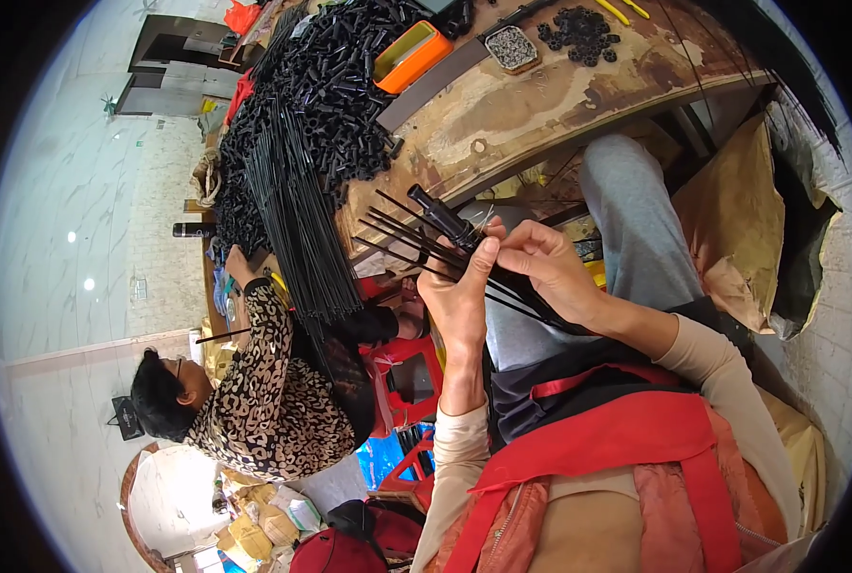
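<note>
I see my left hand (pixel 461 298) grasping the short black plastic tube (pixel 442 218); my right hand (pixel 546 269) pinches the thin black stiff rods (pixel 399 239). Judged light, springy; grip near the tube.

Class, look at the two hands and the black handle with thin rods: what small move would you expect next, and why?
Probably the right hand pushes one more thin rod into the black handle. The left hand grips the handle's end, several rods already fan out from it, and the right fingertips pinch at that joint.
</note>
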